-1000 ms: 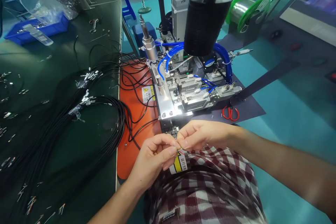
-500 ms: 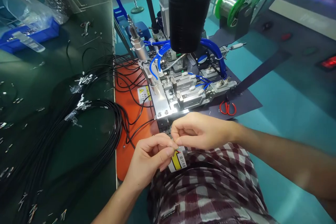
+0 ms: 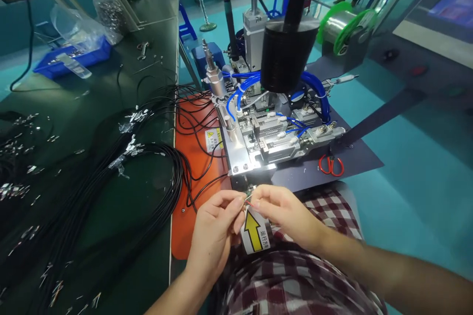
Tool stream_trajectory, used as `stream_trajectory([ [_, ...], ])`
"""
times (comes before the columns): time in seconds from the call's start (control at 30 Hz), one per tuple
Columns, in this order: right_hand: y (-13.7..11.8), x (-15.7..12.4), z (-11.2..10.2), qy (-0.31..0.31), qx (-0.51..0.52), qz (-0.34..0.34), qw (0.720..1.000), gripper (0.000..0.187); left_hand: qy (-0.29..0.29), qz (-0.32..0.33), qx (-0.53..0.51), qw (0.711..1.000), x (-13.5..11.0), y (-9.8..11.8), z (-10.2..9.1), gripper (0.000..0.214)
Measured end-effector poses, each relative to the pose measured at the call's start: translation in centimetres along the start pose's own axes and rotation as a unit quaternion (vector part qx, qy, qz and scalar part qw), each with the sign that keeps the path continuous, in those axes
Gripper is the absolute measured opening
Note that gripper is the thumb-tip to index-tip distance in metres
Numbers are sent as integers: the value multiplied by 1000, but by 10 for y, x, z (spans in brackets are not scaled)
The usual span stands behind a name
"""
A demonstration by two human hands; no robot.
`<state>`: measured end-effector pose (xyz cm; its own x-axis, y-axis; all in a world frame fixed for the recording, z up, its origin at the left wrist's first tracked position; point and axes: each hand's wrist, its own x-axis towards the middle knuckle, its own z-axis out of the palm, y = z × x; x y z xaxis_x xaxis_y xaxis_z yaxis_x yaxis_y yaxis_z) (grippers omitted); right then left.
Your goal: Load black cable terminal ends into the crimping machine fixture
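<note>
Thin wires (image 3: 248,202), one of them red, run between my two hands just in front of the machine. My left hand (image 3: 218,224) pinches them from the left, thumb against fingertips. From the right, my right hand (image 3: 277,206) is closed in a pinch on the wire ends. Below the fingers is a white label with a yellow arrow (image 3: 253,234). The metal machine (image 3: 266,138), with blue air tubes and small cylinders, stands right beyond my hands. What else the fingers cover is hidden.
Bundled black cables (image 3: 162,182) lie on the dark green table at left, some reaching onto the orange board (image 3: 199,167). Red-handled scissors (image 3: 331,165) rest right of the machine. A black nozzle (image 3: 290,54) hangs above it. Beyond are a green wire spool (image 3: 345,27) and a blue bin (image 3: 74,56).
The view has shifted, so the scene sits lower and further right. My right hand has turned and moved down beside my left, and the wires between the fingers show more clearly.
</note>
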<state>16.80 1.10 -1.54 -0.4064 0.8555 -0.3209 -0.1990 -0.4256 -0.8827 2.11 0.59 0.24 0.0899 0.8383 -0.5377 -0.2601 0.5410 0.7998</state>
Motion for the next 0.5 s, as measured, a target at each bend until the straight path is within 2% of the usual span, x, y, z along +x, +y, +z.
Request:
stream_trajectory([
  [0.07, -3, -6, -2, 49, -124, -67, 989, 19, 5, 8, 26, 1000, -1, -2, 1, 28],
  [0.13, -7, -10, -4, 77, -260, -130, 954, 15, 5, 7, 46, 999, -2, -3, 2, 28],
  [0.2, -9, -12, -7, 86, -347, -173, 918, 13, 1, 5, 44, 999, -3, -3, 2, 28],
  [0.27, -8, -12, -9, 89, -379, -192, 901, 13, -6, 0, 31, 1000, -2, -3, 2, 28],
  [0.5, -3, -12, -9, 95, -394, -186, 895, 14, -10, -13, 63, 998, 2, -10, -2, 30],
])
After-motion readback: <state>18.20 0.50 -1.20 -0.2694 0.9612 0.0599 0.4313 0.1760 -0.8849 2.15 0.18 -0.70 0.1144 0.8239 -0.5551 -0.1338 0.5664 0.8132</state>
